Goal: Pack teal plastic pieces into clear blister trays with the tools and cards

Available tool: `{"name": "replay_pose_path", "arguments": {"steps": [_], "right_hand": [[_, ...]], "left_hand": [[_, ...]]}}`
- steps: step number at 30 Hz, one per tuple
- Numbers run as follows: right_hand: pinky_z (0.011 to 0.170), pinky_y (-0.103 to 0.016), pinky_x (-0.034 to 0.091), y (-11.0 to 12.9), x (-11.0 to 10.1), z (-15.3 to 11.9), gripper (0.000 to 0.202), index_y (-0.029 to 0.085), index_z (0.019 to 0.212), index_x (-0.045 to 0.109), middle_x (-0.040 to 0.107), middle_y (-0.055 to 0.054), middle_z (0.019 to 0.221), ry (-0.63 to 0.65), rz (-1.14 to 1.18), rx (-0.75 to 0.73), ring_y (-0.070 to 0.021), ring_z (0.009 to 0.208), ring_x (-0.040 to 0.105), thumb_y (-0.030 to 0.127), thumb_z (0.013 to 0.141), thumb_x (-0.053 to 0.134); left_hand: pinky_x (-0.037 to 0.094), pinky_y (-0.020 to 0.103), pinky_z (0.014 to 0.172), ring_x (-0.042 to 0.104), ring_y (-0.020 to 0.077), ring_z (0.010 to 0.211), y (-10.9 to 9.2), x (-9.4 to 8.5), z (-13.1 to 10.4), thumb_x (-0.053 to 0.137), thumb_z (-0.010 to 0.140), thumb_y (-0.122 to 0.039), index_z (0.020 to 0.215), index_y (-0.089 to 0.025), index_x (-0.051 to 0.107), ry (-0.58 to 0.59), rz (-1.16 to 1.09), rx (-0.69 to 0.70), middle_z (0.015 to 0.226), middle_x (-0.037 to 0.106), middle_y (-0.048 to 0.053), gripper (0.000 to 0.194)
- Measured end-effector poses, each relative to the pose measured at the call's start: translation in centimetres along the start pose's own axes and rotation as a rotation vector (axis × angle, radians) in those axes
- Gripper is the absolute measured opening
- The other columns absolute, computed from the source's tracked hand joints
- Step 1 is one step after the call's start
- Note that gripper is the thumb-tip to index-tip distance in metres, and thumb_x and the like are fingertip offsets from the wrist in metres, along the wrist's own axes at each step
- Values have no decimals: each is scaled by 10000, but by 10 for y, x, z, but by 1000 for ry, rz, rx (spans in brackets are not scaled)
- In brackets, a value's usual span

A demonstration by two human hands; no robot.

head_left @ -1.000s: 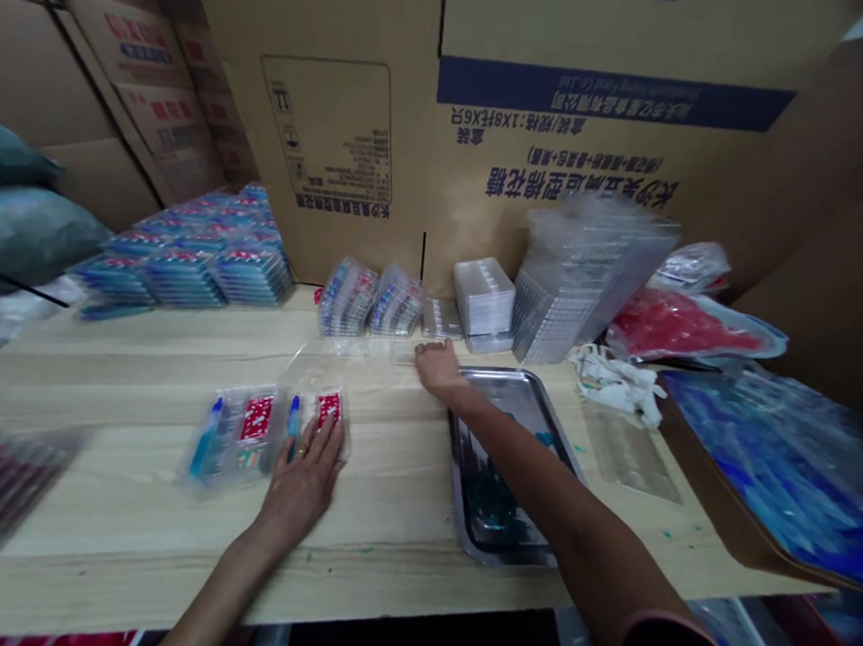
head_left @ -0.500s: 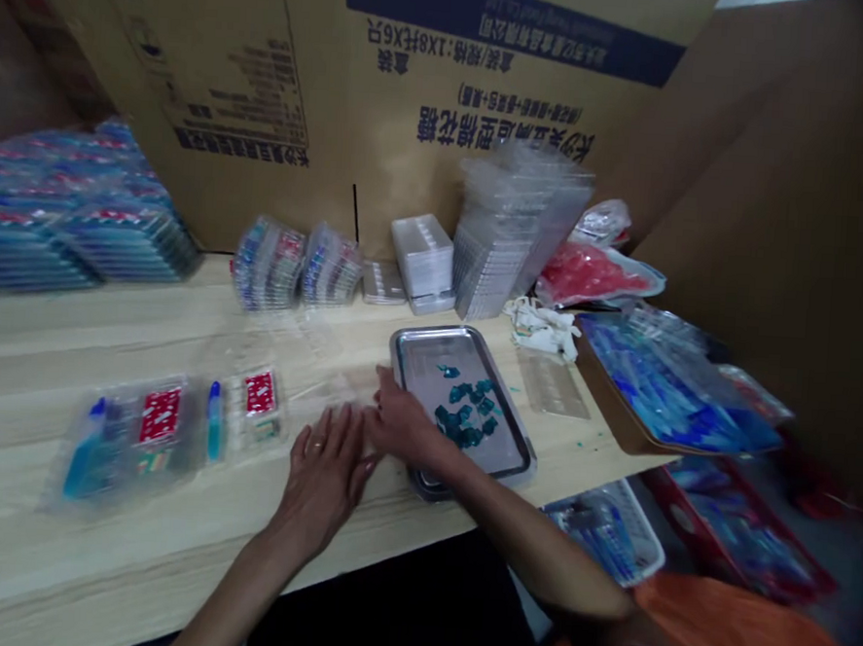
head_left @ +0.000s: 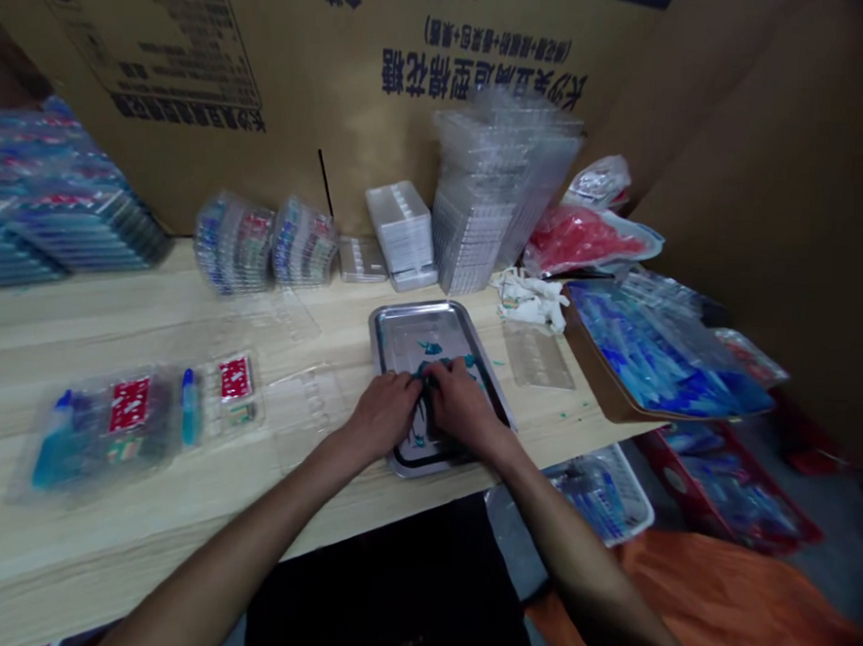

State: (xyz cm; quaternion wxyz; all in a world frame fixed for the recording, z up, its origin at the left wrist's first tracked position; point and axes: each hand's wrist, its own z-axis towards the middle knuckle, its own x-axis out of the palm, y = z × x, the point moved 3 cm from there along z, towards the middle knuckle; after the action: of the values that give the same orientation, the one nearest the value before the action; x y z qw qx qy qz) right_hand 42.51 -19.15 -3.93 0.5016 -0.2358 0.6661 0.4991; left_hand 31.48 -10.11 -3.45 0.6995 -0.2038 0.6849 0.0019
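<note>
Both hands are over a metal tray (head_left: 417,312) that holds small teal pieces (head_left: 430,347). My left hand (head_left: 388,410) is at the tray's left side, its fingers closed on teal material. Close beside it, my right hand (head_left: 460,403) also has its fingers closed on teal material; the fingertips nearly meet. The hands hide part of the tray's contents. Left of the tray lies an empty clear plastic blister (head_left: 308,403). Further left are a clear pack with a red card (head_left: 236,377) and a blue-capped teal tube (head_left: 190,408).
Stacks of clear trays (head_left: 474,218) stand behind the metal tray. A carton of blue packets (head_left: 648,361) is at the right, with a white cloth (head_left: 531,300) beside it. Filled packs (head_left: 79,223) are piled at the back left. A large cardboard box (head_left: 273,40) closes off the back.
Both hands have moved from the clear plastic left of the tray to the teal pieces in it, and their fingers have closed. The camera view has shifted slightly.
</note>
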Motion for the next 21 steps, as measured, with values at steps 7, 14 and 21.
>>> {"name": "replay_pose_path", "arguments": {"steps": [7,14,21], "right_hand": [[903,-352,493,-49,-40,34,459,170,1358,515,704,-83,1070,-169,223,59,-213,949,652,179,905,441],[1011,-358,459,-43,-32,-1,515,144,1271,590,658,-125,1204,-182,125,23,-218,1129,605,7,803,424],[959,-338,476,-36,-21,-11,344,152,1117,652,695,-107,1094,-226,205,6,-205,1047,635,72,865,432]], "left_hand": [[517,309,767,673,196,807,36,-1,32,499,878,-183,1033,-205,705,-188,-420,-193,892,738,36,259],[515,370,860,636,256,980,8,-5,29,579,877,-256,1049,-199,720,-100,-156,6,1056,684,97,229],[494,444,932,635,271,1018,-1,2,29,567,873,-176,1029,-181,738,-159,-368,-22,1038,715,112,231]]}}
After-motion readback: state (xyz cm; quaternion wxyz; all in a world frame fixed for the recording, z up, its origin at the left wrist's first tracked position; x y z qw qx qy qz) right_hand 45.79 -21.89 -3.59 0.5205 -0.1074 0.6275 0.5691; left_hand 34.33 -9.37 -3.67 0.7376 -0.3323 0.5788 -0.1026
